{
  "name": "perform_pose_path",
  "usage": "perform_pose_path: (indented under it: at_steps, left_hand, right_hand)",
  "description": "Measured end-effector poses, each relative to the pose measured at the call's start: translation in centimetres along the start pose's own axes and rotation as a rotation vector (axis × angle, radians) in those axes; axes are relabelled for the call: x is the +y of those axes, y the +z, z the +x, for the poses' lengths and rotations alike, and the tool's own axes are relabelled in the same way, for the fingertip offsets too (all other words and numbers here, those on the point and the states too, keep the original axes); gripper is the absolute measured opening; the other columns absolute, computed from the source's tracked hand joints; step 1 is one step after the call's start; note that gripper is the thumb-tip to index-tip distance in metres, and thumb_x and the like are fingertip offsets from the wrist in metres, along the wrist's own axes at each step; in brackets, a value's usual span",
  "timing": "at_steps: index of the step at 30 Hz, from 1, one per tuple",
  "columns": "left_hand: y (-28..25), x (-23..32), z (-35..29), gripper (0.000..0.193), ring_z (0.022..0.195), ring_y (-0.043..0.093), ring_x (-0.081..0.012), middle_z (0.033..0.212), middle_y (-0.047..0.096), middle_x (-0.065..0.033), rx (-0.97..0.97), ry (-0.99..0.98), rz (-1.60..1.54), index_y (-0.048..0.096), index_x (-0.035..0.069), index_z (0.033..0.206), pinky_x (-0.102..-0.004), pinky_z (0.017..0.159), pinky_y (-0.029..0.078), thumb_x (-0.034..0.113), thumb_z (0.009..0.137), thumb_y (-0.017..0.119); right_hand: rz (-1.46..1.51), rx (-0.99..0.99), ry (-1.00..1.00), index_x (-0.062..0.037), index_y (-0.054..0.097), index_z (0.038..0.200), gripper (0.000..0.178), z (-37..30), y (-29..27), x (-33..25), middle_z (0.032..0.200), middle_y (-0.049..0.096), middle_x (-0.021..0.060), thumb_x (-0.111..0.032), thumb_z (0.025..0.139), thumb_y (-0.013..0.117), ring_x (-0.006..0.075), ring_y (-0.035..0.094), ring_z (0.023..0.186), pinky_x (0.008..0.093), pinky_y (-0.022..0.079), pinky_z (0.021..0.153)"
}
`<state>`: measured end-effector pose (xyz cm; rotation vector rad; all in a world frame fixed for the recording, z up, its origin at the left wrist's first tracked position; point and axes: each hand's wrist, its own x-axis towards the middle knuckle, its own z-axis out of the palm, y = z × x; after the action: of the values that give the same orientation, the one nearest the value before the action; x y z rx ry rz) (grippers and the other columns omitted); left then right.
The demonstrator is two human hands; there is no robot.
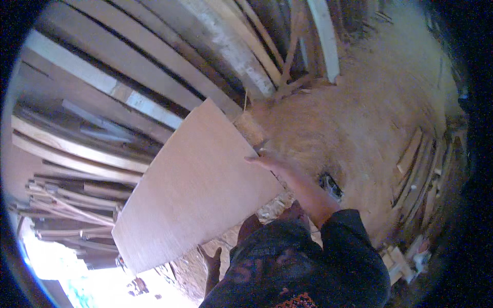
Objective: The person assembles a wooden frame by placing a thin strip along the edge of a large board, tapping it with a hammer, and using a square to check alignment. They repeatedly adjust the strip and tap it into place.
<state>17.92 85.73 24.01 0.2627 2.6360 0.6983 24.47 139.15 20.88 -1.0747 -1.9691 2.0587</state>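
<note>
Wide plywood-like panel held at its right end, left hand at its lower edge

The broad plywood-like panel point(195, 177) lies slantwise before the person, its long axis running from lower left to upper right. From the right hand point(268, 162) it stretches away to the left; from the left hand point(211, 261) it lies straight beyond. The right hand is the nearer one, being in contact — it is closed on the panel's short right-hand edge, fingers lying on the upper face. The left hand sits at the long lower edge, thumb and fingers spread well apart; whether it touches the panel or bears any weight, I cannot tell.

The panel is pale pinkish tan, flat and smooth, with a faint sheen and a narrower end at lower left. Close by is the person's dark shirt point(313, 262), with curled, pale shavings point(275, 208) just past the panel's lower right corner.

Farther out, long rough planks lean in a row at upper left, one whitish plank point(100, 78) among them. Below come thin, pale strips point(77, 145) in a stack. The dusty brown floor point(339, 123) spreads to the right — narrow offcuts point(409, 154) lie along its far side.
</note>
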Motion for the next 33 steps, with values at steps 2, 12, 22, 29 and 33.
perform_pose_path:
  at_steps: [2,12,22,29,33]
  left_hand:
    - [1.0,3.5,-4.0,0.102,0.149,0.027,-0.0330,0.164,0.022,-0.0192,0.062,-0.189,-0.286,0.019,0.001,0.158,-0.0436,0.119,0.027,0.030,0.083,0.082]
    - [7.3,4.4,-13.1,0.088,0.138,0.036,-0.0282,0.152,0.034,-0.0162,-0.032,-0.688,-0.573,0.029,0.001,0.152,-0.0401,0.112,0.033,0.030,0.086,0.079]
    - [9.6,3.9,-15.7,0.074,0.127,0.045,-0.0234,0.140,0.046,-0.0132,-0.045,-0.760,-0.654,0.040,0.000,0.146,-0.0366,0.105,0.039,0.030,0.089,0.076]
    - [10.8,2.5,-18.9,0.066,0.119,0.052,-0.0201,0.132,0.054,-0.0111,-0.045,-0.794,-0.698,0.047,-0.001,0.142,-0.0342,0.101,0.043,0.030,0.091,0.074]
    - [11.8,1.3,-21.0,0.061,0.115,0.056,-0.0181,0.127,0.059,-0.0098,-0.053,-0.811,-0.748,0.051,-0.001,0.140,-0.0328,0.098,0.046,0.030,0.092,0.072]
  right_hand:
    - [0.248,-0.136,0.115,-0.0014,0.068,0.121,0.054,1.6,0.6,-1.3,0.114,0.072,0.0112,-0.042,0.086,0.077,0.0249,0.067,0.102,0.0389,0.051,0.090]
    - [0.637,-0.447,0.197,-0.0015,0.053,0.139,0.073,2.2,-0.4,-3.2,0.137,0.059,0.0128,-0.043,0.084,0.078,0.0254,0.060,0.120,0.0448,0.048,0.100]
    - [0.833,-0.404,0.408,-0.0093,0.047,0.143,0.078,10.3,-0.6,-3.4,0.135,0.058,0.0120,-0.050,0.084,0.076,0.0264,0.058,0.119,0.0445,0.049,0.098]
    - [0.804,-0.070,-0.014,-0.0104,0.063,0.122,0.045,15.5,-1.9,-8.0,0.118,0.067,0.0100,-0.047,0.095,0.066,0.0228,0.065,0.108,0.0392,0.053,0.090]
    - [0.748,0.188,-0.258,-0.0075,0.056,0.132,0.047,18.0,-6.2,-9.6,0.129,0.063,0.0101,-0.040,0.099,0.062,0.0225,0.065,0.113,0.0390,0.052,0.095]
